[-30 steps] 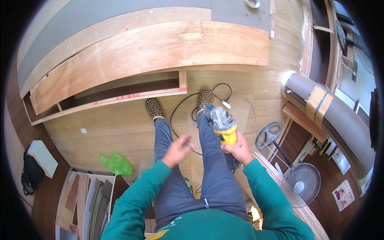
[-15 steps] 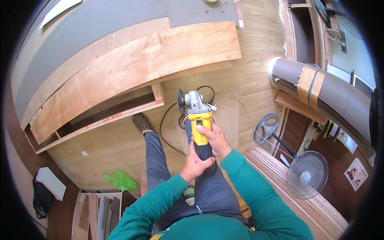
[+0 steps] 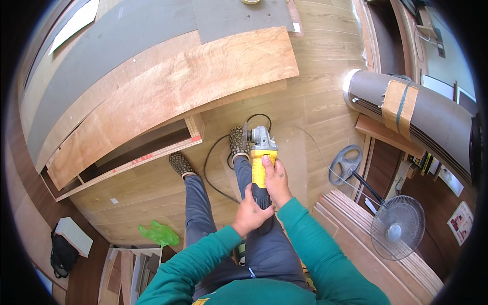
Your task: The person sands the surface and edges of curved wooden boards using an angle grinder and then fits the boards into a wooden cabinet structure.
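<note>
1. Both hands now on the angle grinder [image 3: 261,161]; a second ago only the right hand held it and the left hung free over the thigh. Tool has also come in closer to the body, centred over the right leg.
2. Right hand [image 3: 277,180] grip: wrapped along the yellow body, fingers forward toward the grey gear head. Left hand [image 3: 250,214] grip: closed round the dark rear handle, just behind the right.
3. Grinder is held in the air in front of the knees, disc end pointing away from the person, above the right shoe [image 3: 237,142]. Not touching any workpiece.
4. Black cord [image 3: 212,175] loops on the wooden floor [image 3: 315,107] between the two shoes and round behind the tool head.
5. Plywood cabinet [image 3: 168,96] lies on its side just ahead of the feet, open face toward the left shoe.
6. Judged step: two-handed hold being settled, tool not applied yet. Can't tell if the disc is spinning.
7. Next move calls for keeping the cord clear of the disc and feet.
</note>
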Tool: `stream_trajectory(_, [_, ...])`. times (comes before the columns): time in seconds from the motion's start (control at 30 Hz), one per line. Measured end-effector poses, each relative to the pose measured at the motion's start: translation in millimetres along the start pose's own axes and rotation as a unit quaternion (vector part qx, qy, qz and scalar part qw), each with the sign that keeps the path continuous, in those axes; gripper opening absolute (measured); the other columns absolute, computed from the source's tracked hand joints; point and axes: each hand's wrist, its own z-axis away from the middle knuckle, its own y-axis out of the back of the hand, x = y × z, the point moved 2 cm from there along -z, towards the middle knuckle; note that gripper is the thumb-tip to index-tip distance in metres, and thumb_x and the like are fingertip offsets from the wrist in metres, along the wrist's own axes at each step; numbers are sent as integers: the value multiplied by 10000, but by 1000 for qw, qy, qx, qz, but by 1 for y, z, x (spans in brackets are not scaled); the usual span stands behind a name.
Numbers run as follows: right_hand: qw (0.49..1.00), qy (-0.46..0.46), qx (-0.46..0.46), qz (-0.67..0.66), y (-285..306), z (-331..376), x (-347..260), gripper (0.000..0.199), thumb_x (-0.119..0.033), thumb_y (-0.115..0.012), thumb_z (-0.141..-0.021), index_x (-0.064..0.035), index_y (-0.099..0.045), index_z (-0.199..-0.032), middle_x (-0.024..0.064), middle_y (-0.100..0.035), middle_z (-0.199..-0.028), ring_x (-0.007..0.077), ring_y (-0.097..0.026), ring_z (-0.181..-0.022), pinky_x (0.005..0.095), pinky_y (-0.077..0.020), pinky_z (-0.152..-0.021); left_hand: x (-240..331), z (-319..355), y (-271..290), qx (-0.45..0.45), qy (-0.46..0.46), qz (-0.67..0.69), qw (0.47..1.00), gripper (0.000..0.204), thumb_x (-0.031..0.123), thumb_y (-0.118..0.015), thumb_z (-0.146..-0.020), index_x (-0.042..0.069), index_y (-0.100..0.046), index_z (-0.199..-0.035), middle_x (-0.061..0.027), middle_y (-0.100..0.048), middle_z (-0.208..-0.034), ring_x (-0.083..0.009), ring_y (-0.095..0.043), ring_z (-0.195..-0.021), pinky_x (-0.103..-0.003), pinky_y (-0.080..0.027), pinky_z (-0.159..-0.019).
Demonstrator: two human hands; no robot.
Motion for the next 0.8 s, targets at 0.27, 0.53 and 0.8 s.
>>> stream_trajectory(0.27, [996,-25,45,70,10,-14,7,620,-554,-601,-1007,60,-660,-1070,166,-709,-935,237,-676,-841,380,-539,-783,15,-10,-4,-16,26,-51,998,1025,341,-845,-767,-86,-262,-1495,-301,-648,-1232,-388,-676,-1155,-423,-529,-983])
stream_trajectory(0.53, [994,-105,17,-12,11,-34,-1,626,-572,-629,-991,46,-666,-1090,102,-710,-953,171,-674,-853,317,-538,-774,18,-17,-12,-13,13,-43,999,1001,329,-821,-778,-84,-257,-1494,-308,-642,-1225,-396,-676,-1149,-426,-529,-982])
stream_trajectory(0.8, [941,-148,-124,-278,33,-32,-2,603,-528,-657,-996,16,-609,-1250,80,-718,-1038,164,-699,-947,321,-571,-869,20,-30,-13,-21,-49,-18,998,973,339,-829,-774,-77,-289,-1468,-297,-662,-1173,-417,-689,-1098,-443,-536,-956])
